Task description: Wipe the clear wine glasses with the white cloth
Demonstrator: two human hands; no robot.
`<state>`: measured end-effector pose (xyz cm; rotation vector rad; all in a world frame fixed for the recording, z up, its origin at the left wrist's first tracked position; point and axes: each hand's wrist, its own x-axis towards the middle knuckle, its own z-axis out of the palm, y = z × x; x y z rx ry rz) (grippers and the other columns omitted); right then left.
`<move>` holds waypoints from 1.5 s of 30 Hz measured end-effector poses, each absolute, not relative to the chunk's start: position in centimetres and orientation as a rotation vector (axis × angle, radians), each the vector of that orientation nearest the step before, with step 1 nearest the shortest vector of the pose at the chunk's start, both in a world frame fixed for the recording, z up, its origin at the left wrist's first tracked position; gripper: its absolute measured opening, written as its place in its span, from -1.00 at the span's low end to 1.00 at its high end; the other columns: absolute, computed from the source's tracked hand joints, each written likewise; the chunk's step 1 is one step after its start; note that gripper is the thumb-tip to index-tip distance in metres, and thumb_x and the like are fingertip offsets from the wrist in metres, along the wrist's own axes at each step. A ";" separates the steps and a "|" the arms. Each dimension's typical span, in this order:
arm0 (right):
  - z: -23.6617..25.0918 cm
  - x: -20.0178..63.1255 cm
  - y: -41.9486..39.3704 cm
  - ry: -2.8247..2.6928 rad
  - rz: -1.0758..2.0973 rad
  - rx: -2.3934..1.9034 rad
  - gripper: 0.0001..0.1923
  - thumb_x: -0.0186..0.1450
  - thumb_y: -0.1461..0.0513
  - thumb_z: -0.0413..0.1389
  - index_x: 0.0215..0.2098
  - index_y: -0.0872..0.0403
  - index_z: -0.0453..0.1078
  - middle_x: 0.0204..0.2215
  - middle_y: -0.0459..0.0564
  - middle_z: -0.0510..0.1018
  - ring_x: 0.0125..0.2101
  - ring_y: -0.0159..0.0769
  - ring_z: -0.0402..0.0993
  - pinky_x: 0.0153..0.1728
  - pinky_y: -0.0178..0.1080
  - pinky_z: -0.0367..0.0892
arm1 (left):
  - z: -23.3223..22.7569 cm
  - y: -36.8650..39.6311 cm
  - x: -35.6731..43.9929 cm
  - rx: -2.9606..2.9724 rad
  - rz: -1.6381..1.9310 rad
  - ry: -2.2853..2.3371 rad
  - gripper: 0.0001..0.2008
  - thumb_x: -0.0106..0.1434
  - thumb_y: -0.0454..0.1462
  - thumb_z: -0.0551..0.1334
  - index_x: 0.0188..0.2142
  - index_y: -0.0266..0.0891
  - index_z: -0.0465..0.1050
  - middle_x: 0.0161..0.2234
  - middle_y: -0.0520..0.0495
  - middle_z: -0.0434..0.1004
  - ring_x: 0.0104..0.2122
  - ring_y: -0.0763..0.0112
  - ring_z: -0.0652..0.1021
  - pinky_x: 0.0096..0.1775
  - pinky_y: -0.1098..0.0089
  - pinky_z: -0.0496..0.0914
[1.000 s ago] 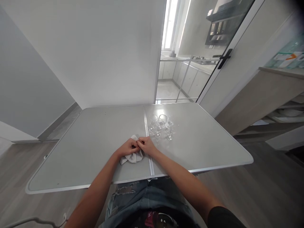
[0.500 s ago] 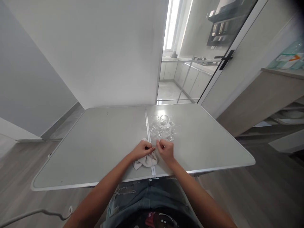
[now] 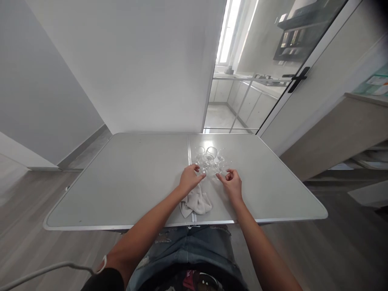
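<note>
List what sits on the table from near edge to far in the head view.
Cloth → left hand and right hand, about level → cluster of glasses → bare far part of the table.

My left hand (image 3: 189, 178) and right hand (image 3: 233, 182) reach into the cluster of small clear stemmed glasses (image 3: 209, 159); the crumpled pale cloth (image 3: 196, 202) lies just behind my left wrist.
</note>
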<state>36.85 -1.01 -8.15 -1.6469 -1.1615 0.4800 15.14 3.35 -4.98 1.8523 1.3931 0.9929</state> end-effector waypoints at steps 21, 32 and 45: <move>-9.4 36.9 -0.5 -1.455 0.371 -1.781 -0.54 0.26 -0.10 0.04 -0.30 0.09 0.53 -0.53 0.00 0.57 -0.56 -0.26 0.40 -0.42 -0.24 0.24 | -5.7 4.6 17.9 1.892 1.210 1.122 -0.75 0.26 -0.07 0.32 -0.37 -0.21 0.57 -0.38 -0.06 0.54 -0.44 0.45 0.47 -0.28 0.36 0.38; -10.2 37.5 -0.6 -1.508 0.290 -1.758 -0.54 0.27 -0.07 0.08 -0.20 0.12 0.55 -0.44 0.10 0.63 -0.50 -0.17 0.49 -0.32 -0.17 0.31 | -4.3 6.2 1.7 1.776 1.564 1.539 -0.75 0.26 -0.06 0.29 -0.28 -0.18 0.57 -0.34 -0.05 0.55 -0.48 0.46 0.44 -0.31 0.38 0.40; -4.3 23.0 -3.0 -1.558 0.481 -1.347 -0.62 0.37 0.00 0.06 -0.23 0.12 0.54 -0.28 0.11 0.63 -0.39 -0.22 0.50 -0.30 -0.23 0.37 | -8.2 6.9 -8.6 1.545 1.695 1.925 -0.84 0.25 -0.15 0.28 -0.33 -0.18 0.55 -0.33 -0.04 0.55 -0.47 0.44 0.47 -0.33 0.37 0.39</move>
